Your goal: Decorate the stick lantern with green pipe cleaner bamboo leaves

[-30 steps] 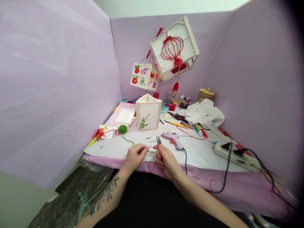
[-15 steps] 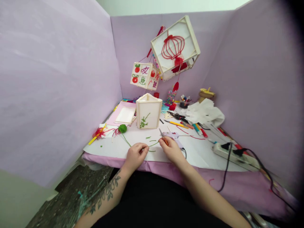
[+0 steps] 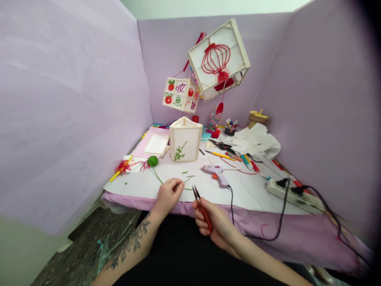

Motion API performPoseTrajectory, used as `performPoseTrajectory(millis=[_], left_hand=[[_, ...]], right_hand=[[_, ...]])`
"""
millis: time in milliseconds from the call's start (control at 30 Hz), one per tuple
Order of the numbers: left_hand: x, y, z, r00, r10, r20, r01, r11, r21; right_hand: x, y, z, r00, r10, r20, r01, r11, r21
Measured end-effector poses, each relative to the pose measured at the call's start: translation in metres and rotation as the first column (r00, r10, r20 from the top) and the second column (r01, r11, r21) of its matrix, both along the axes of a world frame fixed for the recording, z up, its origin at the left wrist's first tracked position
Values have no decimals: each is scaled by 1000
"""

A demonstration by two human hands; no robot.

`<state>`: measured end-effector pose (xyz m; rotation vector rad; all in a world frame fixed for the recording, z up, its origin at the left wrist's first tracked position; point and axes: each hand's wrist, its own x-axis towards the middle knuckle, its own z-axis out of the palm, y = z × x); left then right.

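My left hand [image 3: 169,195] is closed in a pinch on green yarn [image 3: 157,174], which runs back to a green yarn ball [image 3: 152,161]. A short end shows beyond the fingertips. My right hand [image 3: 218,224] is wrapped round red-handled scissors [image 3: 205,216] near the table's front edge. Their dark blades point up and away, slightly parted, to the right of the yarn. Short cut green pieces [image 3: 185,172] lie just past my left fingers. Behind them stands a white three-sided lantern [image 3: 190,145] with a green plant pattern on its front panel.
A lilac glue gun [image 3: 218,174] lies right of centre, its cord dropping over the front edge. Farther right are markers [image 3: 246,162], crumpled white cloth [image 3: 256,141] and a power strip [image 3: 293,198]. Decorated lanterns [image 3: 218,59] hang at the back. Red threads [image 3: 123,166] lie left.
My right hand has let go of the yarn end and pulled back toward me, turning the scissors upright in its grip. The glue gun is now uncovered. My left hand has stayed nearly still.
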<state>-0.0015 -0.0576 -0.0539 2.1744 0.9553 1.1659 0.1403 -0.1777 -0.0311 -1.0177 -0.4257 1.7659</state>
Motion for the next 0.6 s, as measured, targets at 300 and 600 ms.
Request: performPoseTrajectory(millis=[300, 600], left_hand=[[-2, -1, 1, 998, -57, -1, 57, 998, 15], [-3, -1, 1, 995, -102, -4, 102, 995, 20]], right_hand=[[-6, 21, -2, 999, 6, -41, -8, 999, -35], [-11, 32, 5, 998, -55, 21, 56, 998, -7]])
